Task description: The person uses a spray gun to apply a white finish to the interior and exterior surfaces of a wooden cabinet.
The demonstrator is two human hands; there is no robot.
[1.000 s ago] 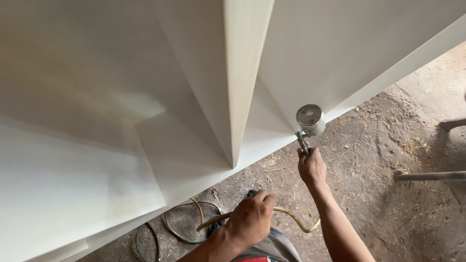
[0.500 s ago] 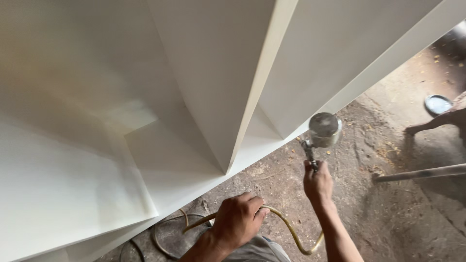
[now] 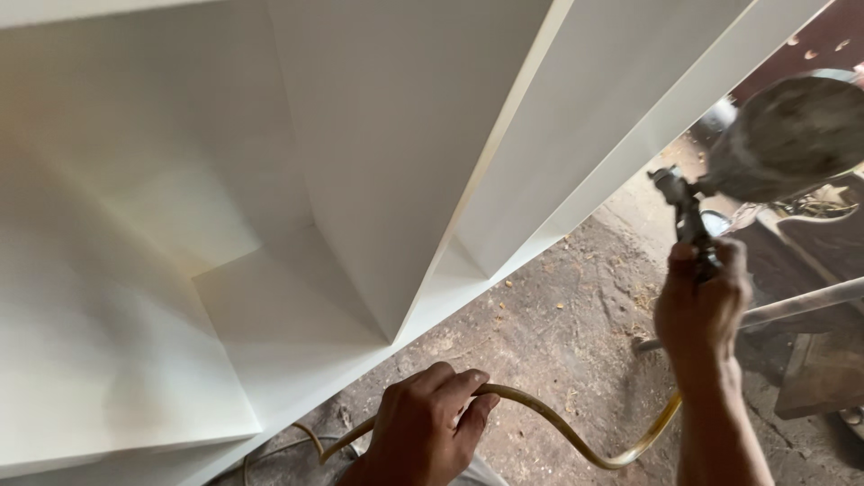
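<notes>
Right hand [image 3: 702, 310] is closed around the grip of a spray gun [image 3: 693, 216], held upright beside the white cabinet [image 3: 396, 153]; its metal cup [image 3: 787, 139] sits on top, likely making it top-heavy. Left hand [image 3: 427, 423] is curled around the yellowish hose [image 3: 558, 423], above the dirt floor [image 3: 558, 333]. The hose looks limp and light; best held at a slack bend. The gun is rigid; hold it by the handle.

The left hand [image 3: 427, 423] is curled shut, knuckles up, low in view. The right hand [image 3: 702, 301] is raised on an upright forearm, fingers clenched.
</notes>
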